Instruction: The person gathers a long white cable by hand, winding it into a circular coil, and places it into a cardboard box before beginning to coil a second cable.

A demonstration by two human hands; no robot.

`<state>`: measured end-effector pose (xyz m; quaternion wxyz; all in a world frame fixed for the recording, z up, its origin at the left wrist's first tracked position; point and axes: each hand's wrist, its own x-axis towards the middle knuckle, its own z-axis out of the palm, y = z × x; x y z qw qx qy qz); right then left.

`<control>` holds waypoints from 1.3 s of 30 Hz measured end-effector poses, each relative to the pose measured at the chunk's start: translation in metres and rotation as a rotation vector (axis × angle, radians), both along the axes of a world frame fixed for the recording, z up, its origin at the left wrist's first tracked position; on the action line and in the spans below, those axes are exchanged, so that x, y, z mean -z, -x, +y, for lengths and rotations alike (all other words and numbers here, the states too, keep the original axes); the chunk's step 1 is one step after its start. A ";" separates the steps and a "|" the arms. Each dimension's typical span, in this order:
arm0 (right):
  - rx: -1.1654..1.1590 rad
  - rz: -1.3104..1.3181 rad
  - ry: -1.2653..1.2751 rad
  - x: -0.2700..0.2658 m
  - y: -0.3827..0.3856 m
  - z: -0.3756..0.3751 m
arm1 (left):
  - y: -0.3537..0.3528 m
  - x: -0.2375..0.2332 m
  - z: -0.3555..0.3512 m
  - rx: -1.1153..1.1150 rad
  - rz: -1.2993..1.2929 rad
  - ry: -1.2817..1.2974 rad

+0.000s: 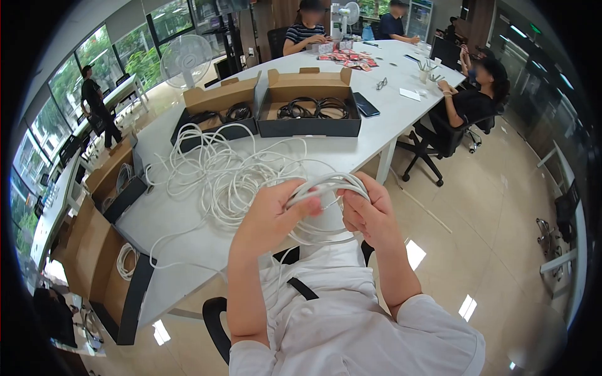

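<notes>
A looped bundle of white cable [332, 182] is held above my lap, between both hands. My left hand [276, 210] is closed around the loops on their left side, thumb across the strands. On the other side my right hand [369, 210] grips the same coil, its fingers curled in. Lower loops hang beneath the hands, over my white trousers. Just beyond, a tangled heap of white cable [232, 182] spreads over the white table [182, 241], and a strand trails from it toward my lap.
Two open boxes with black cables, a left one [216, 135] and a right one [310, 127], stand behind the heap. Beside the right one lies a phone [366, 104]. At left, an open box [139, 294] holds a white cable coil [127, 261]. Several people sit around the table.
</notes>
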<state>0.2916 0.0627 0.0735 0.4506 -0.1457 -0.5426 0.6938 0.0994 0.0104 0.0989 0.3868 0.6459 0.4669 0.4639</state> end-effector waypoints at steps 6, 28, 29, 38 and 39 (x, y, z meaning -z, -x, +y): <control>-0.165 0.088 0.183 -0.022 -0.009 -0.008 | 0.003 0.032 0.008 0.352 -0.596 0.075; 0.002 -0.716 -0.884 0.106 0.055 0.022 | 0.105 -0.026 -0.070 0.164 -1.543 -0.700; 0.029 -0.748 -0.968 0.110 0.057 0.022 | 0.115 -0.028 -0.078 0.175 -1.537 -0.725; 0.316 -0.607 -0.993 0.091 0.060 0.052 | 0.198 -0.029 -0.192 0.074 -1.523 -0.900; 0.355 -0.585 -1.045 0.089 0.063 0.052 | 0.200 -0.024 -0.204 0.063 -1.513 -0.902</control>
